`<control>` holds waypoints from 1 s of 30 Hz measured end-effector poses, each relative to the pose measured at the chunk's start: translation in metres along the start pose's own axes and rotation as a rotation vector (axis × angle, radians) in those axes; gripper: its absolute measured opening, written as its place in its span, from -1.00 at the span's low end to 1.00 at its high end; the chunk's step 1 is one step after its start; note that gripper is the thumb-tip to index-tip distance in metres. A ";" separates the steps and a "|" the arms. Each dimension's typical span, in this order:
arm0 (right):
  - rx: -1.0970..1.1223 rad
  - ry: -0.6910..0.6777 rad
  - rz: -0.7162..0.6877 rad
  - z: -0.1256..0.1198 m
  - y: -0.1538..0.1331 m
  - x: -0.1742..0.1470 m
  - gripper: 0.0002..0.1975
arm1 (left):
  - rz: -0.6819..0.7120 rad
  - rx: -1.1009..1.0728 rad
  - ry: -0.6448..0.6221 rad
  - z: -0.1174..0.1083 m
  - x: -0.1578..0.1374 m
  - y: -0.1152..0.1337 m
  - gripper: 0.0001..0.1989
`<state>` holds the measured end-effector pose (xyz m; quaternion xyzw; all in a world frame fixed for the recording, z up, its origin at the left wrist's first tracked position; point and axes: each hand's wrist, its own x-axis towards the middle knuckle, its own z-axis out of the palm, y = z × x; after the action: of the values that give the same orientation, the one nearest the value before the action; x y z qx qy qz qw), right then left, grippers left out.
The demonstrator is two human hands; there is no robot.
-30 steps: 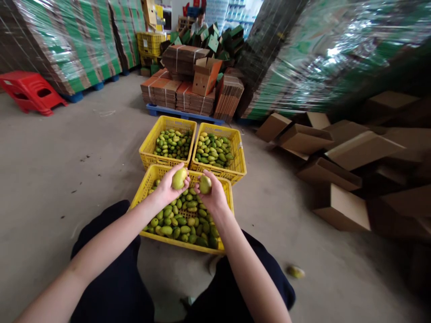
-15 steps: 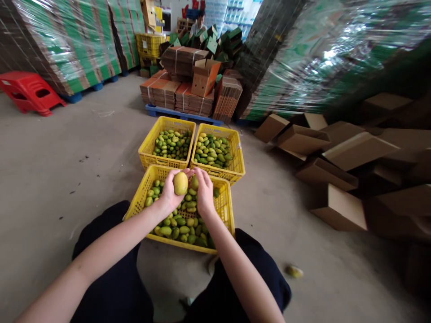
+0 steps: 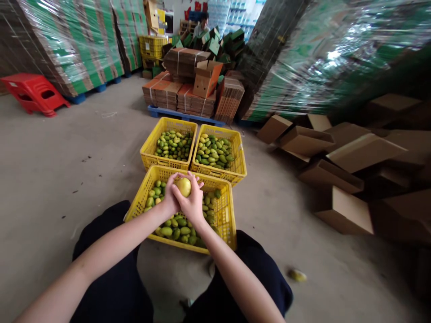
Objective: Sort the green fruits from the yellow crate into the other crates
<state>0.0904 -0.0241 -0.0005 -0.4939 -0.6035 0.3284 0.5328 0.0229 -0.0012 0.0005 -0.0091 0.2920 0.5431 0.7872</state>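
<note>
A yellow mango (image 3: 183, 186) is cupped between my two hands, above the nearest yellow crate (image 3: 226, 214). My left hand (image 3: 171, 196) wraps it from the left and below. From the right, my right hand (image 3: 193, 204) closes on the same fruit, its thumb across the front and its fingers behind. Green and yellowish mangoes (image 3: 180, 228) lie in the crate under my hands, partly hidden by my wrists and forearms. The crate stands on the floor between my knees.
Two more yellow crates of mangoes, left (image 3: 172, 146) and right (image 3: 215, 151), stand just beyond. Flattened cartons (image 3: 195, 101) lie on a blue pallet behind. Open cardboard boxes (image 3: 346, 211) pile up at right. A red stool (image 3: 37, 95) is at left; one mango (image 3: 297, 275) lies on the floor.
My right hand has moved left and closed onto the yellow mango in my left hand. The greenish mango seen beside my right hand before is no longer visible. The view has shifted slightly.
</note>
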 end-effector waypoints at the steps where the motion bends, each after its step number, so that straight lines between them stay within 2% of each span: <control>1: 0.085 -0.028 0.022 -0.004 -0.003 0.003 -0.69 | 0.006 -0.009 0.033 -0.001 0.002 0.001 -0.71; 3: 0.294 -0.100 0.068 -0.016 -0.009 0.011 -0.71 | 0.042 0.000 0.100 0.001 0.004 0.007 -0.66; 5: 0.443 -0.153 0.088 -0.032 -0.015 0.021 -0.70 | 0.114 0.077 0.073 0.006 0.003 0.016 -0.56; 10: 0.404 -0.239 0.069 -0.066 -0.023 0.038 -0.63 | 0.478 0.512 -0.225 0.019 -0.013 0.039 -0.40; 13: 0.375 -0.327 0.064 -0.070 -0.024 0.037 -0.61 | 0.556 0.665 -0.248 0.019 -0.021 0.044 -0.44; 17: 0.444 -0.374 0.122 -0.062 -0.024 0.031 -0.54 | 0.595 0.683 -0.220 0.012 -0.021 0.043 -0.47; 25: 0.510 -0.373 0.183 -0.057 -0.027 0.029 -0.52 | 0.609 0.676 -0.226 0.015 -0.020 0.043 -0.50; 27: 0.556 -0.335 0.236 -0.054 -0.027 0.028 -0.49 | 0.539 0.631 -0.222 0.019 -0.019 0.045 -0.49; 30: 0.666 -0.193 0.398 -0.048 -0.023 0.028 -0.56 | 0.279 0.454 -0.114 0.024 -0.014 0.048 -0.48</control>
<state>0.1331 -0.0107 0.0404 -0.3682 -0.4039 0.6480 0.5305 -0.0110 0.0146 0.0409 0.2385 0.3602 0.5666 0.7017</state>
